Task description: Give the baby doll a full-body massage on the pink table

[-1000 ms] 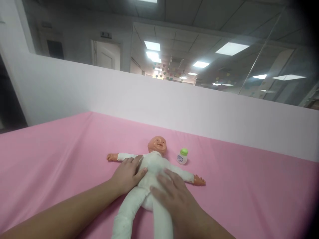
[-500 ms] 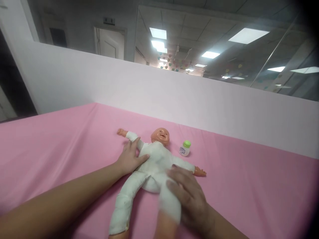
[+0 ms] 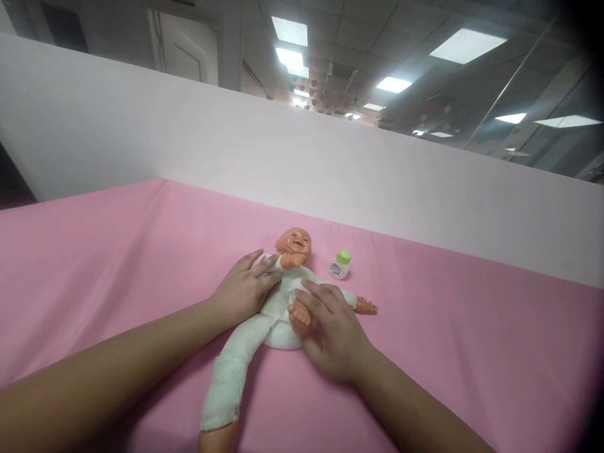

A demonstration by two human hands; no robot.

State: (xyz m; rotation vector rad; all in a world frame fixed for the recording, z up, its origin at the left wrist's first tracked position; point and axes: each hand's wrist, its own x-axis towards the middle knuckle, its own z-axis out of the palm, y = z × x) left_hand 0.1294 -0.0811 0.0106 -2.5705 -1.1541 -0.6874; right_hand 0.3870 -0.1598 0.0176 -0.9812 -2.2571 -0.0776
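Note:
A baby doll with a white cloth body lies on its back, its smiling plastic head pointing away from me. My left hand holds the doll's arm on the left, folded over the chest with its small fist by the chin. My right hand grips the bent leg on the right, pressing it toward the belly; the foot shows beside my fingers. The other leg stretches toward me, and the other arm points out to the right.
Just right of the doll's head stands a small clear bottle with a green cap. Pink sheeting with soft creases covers the surface. Behind it rises a white low wall with glass above.
My left hand brought the doll's arm from outstretched, up, then across its chest. My right hand folded the right-side leg from straight up toward the belly. The bottle stayed beside the head.

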